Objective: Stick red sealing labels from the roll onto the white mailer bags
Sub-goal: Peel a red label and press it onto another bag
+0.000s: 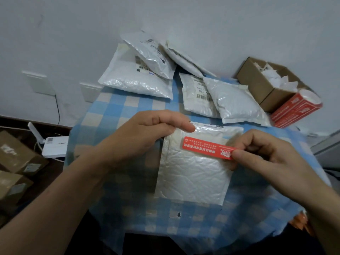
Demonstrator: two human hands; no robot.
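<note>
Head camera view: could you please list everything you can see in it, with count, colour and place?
bag: one, white, centre of the table, flat
label: one, red, across the bag's upper part
other bags: about five, white, piled at the table's far side
roll: one, red, far right, lying beside the box
box: one, brown, far right, open, white scraps inside
tablecloth: one, blue and pale check, covering the table
router: one, white, on the floor to the left
cartons: at least two, brown, lower left on the floor
left hand: holds the bag's top left corner
right hand: pinches the label's right end
</note>
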